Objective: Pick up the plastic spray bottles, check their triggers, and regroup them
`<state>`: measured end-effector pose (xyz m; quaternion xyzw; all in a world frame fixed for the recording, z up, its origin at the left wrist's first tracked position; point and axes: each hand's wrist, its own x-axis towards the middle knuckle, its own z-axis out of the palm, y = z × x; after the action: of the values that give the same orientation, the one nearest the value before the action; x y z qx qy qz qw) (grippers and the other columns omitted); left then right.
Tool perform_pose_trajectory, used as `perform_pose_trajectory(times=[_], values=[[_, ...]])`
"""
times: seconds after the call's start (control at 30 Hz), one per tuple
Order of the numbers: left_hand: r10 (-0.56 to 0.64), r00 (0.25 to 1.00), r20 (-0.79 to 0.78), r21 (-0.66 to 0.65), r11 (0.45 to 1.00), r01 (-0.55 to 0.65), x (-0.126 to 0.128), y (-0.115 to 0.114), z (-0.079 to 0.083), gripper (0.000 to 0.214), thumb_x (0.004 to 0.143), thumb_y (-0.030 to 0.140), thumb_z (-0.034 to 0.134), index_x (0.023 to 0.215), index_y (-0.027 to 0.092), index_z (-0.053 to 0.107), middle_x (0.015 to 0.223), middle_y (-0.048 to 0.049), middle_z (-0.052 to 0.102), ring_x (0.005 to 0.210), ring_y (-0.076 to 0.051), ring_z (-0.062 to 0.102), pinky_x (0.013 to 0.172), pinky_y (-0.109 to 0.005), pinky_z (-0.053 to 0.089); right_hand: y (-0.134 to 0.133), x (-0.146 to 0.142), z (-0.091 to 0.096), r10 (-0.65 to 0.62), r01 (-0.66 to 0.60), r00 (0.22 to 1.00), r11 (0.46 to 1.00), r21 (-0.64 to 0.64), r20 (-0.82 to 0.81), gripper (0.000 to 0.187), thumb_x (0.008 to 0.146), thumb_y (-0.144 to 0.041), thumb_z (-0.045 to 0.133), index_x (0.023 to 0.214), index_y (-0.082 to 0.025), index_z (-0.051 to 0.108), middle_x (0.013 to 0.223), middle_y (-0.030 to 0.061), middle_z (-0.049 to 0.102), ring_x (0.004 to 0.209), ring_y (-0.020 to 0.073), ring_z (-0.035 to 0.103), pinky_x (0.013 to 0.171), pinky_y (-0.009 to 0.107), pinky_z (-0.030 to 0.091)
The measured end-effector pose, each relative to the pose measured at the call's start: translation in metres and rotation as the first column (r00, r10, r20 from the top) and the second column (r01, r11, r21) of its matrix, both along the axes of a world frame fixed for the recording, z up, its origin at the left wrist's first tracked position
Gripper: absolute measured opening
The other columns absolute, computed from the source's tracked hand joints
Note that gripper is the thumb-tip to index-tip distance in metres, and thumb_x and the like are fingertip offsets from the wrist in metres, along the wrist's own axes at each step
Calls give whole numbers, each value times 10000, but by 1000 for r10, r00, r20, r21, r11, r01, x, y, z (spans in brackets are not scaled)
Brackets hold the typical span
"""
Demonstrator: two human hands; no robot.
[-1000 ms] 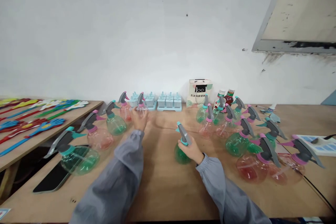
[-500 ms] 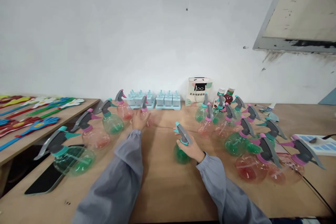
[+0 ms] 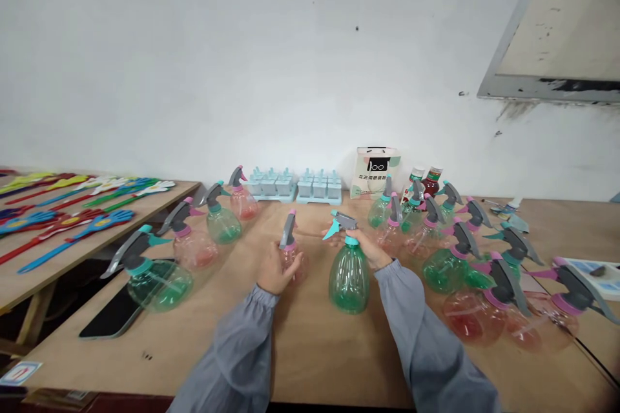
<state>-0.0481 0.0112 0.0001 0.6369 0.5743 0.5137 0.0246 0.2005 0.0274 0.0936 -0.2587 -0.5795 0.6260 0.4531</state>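
Note:
My left hand (image 3: 278,270) is closed round the side of a pink spray bottle (image 3: 301,266) with a grey trigger head, which stands upright at mid-table. To its right, my right hand (image 3: 369,249) grips a green spray bottle (image 3: 349,281) just under its grey and turquoise head; some fingers are hidden behind it. Its trigger points left. Along the left stands a row of pink and green spray bottles, the closest a green one (image 3: 159,287). Several more crowd the right side, among them a pink one (image 3: 472,315) at the front.
Pale blue ice-pop moulds (image 3: 320,188) and a paper bag (image 3: 375,174) stand by the wall, with red-capped sauce bottles (image 3: 432,182) beside them. A phone (image 3: 111,317) lies at the left. Colourful hand-shaped sticks (image 3: 97,222) cover a neighbouring table (image 3: 186,197).
My left hand has brought the pink spray bottle nearer and to the right, away from the left row. The green bottle in my right hand has turned to show its side. The view has shifted slightly.

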Motion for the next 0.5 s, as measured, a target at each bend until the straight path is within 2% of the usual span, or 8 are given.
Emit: perform_pose_trajectory(times=[0.17, 0.37, 0.5], values=[[-33, 998, 48, -9, 999, 33, 2, 0, -5, 448, 789, 585, 635, 1033, 231, 510, 850, -54, 659, 809, -261, 692, 736, -410, 558, 2, -4, 16, 8, -8, 1000, 999, -45, 21, 274, 677, -377, 652, 877, -204, 724, 880, 83, 777, 950, 273, 728, 818, 394, 576], [-86, 996, 31, 18, 996, 85, 1, 1, -2, 428, 809, 556, 606, 1066, 223, 524, 919, -65, 666, 878, -267, 693, 801, -443, 566, -4, -3, 22, 101, -101, 995, 991, -92, 2, 243, 647, -308, 650, 847, -202, 739, 896, 79, 782, 949, 259, 726, 837, 384, 581], [-108, 993, 39, 20, 994, 108, 2, 0, 0, 419, 802, 530, 617, 1072, 218, 540, 952, -83, 671, 911, -270, 686, 837, -442, 559, -3, -3, 21, 73, -72, 995, 997, -20, 61, 219, 679, -348, 676, 831, -206, 747, 910, 61, 775, 912, 232, 714, 844, 363, 564]])
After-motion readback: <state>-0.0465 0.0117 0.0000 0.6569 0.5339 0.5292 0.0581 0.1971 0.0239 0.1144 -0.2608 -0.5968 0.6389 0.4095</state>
